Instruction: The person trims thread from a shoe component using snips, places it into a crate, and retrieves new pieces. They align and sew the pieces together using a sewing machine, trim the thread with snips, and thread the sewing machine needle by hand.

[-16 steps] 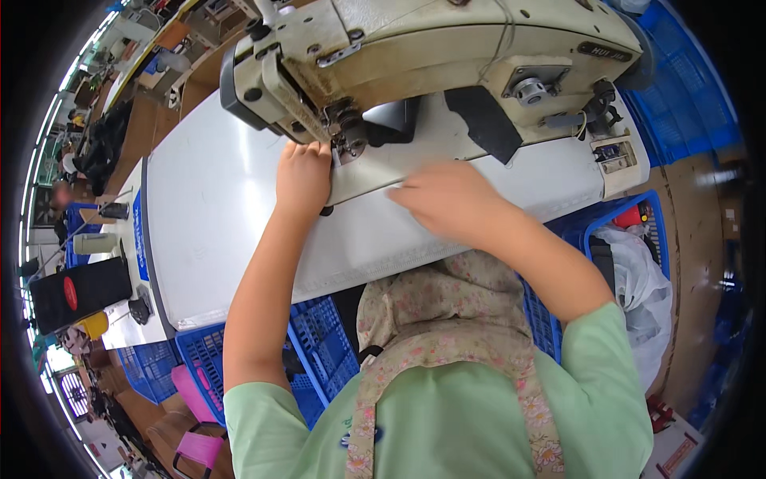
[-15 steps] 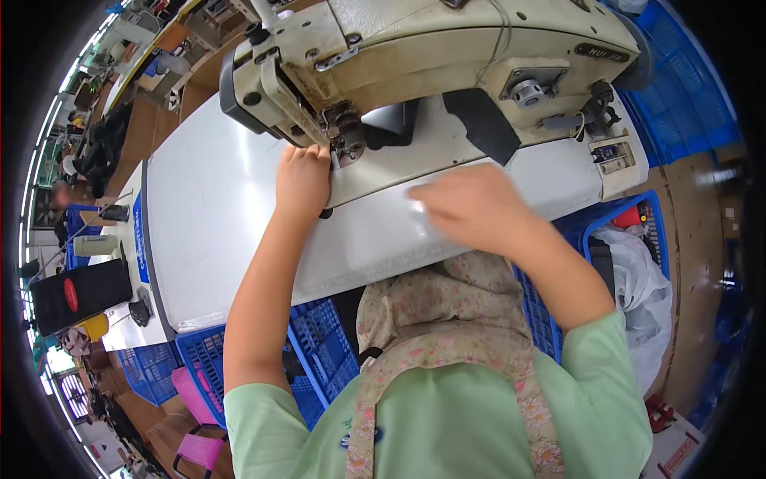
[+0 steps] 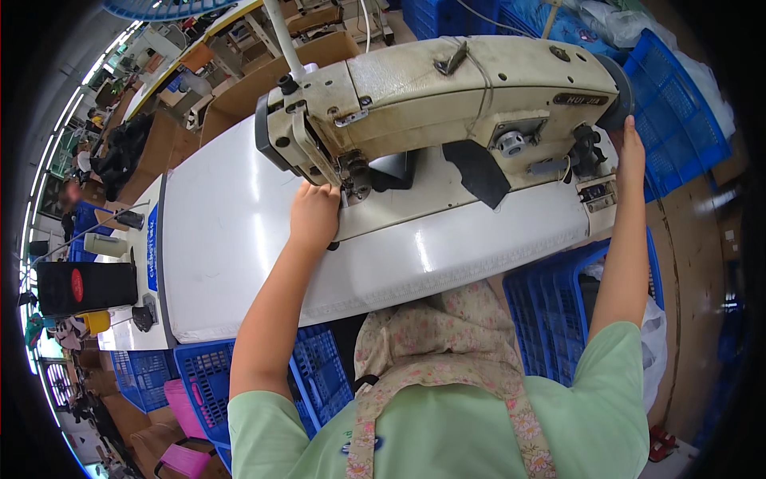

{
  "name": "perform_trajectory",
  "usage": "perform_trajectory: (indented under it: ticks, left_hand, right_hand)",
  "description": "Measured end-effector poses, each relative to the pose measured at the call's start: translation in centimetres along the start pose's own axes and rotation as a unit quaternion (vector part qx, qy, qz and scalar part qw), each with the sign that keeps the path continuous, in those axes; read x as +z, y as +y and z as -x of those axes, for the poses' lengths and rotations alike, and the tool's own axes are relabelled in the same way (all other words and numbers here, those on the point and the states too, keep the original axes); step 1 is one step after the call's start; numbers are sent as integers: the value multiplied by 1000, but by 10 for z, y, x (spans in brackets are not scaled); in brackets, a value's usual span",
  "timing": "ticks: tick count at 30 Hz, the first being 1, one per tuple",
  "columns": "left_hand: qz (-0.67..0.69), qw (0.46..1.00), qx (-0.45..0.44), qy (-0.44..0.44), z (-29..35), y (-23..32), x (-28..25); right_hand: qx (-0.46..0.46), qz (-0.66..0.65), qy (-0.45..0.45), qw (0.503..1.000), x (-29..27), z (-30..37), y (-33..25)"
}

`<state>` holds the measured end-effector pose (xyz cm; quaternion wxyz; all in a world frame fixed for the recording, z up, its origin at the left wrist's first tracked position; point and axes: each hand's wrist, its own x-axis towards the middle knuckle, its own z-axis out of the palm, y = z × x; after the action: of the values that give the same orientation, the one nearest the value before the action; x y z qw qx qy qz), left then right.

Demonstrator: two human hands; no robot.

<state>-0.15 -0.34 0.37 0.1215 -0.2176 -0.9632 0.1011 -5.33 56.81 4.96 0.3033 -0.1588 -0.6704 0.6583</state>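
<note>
A cream sewing machine [image 3: 431,84] stands on the white table. My left hand [image 3: 313,215] rests at the front of its needle area [image 3: 356,180]. The fingers are curled together by the presser foot, and whatever they pinch is hidden. At the machine's right end my right hand [image 3: 633,156] grips the dark handwheel [image 3: 617,94], its fingers partly out of sight behind the wheel's edge. On the machine bed, under the arm, lies a flat black cut piece [image 3: 477,173]. Left of it, nearer the needle, is a shiny black piece [image 3: 396,169].
The white tabletop [image 3: 215,223] extends to the left. Blue plastic crates [image 3: 550,311] stand below the table's right side, and another blue crate [image 3: 674,112] is beyond the handwheel. More crates [image 3: 203,383] sit below left. A thread stand pole [image 3: 283,36] rises behind the machine head.
My right hand has moved from above the table's front, right and away, onto the handwheel. My left hand stays by the needle. The view has shifted, showing more behind the machine.
</note>
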Motion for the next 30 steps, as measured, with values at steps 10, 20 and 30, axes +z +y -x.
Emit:
perform_trajectory:
  ticks: [10,20,30]
  left_hand:
    - [27,998,-11,56,7,1,12]
    - [2,1000,3,-6,-3,7,-5]
    - [59,990,57,117,-33,-18,15]
  right_hand:
    - [-87,593,-110,793,74,-115,-110]
    - [-129,565,-88,810,57,-128,-117]
    - [-167,519,-281,790,-54,65,-15]
